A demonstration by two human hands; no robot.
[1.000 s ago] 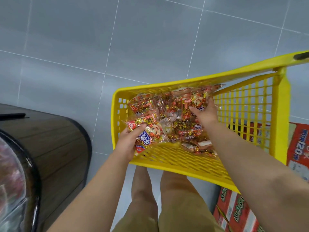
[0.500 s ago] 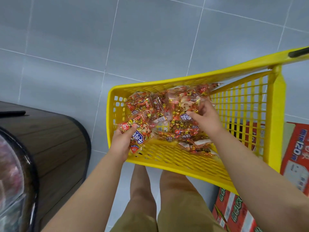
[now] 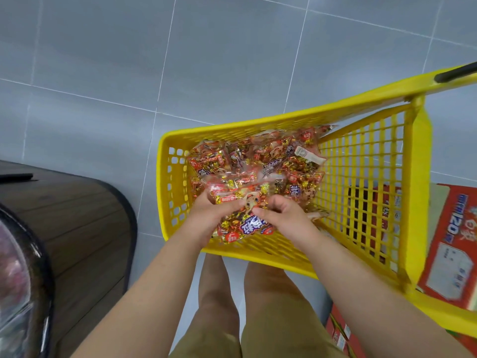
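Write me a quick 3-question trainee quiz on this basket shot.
1. True or false: the left hand and the right hand both hold the same candy bag.
2. Where do the other candy bags lie? A: on a shelf. B: in the yellow basket. C: on a chair.
3. Fill in: the red box sits on the person's ___ side of the basket.
Key: 1 true; 2 B; 3 right.
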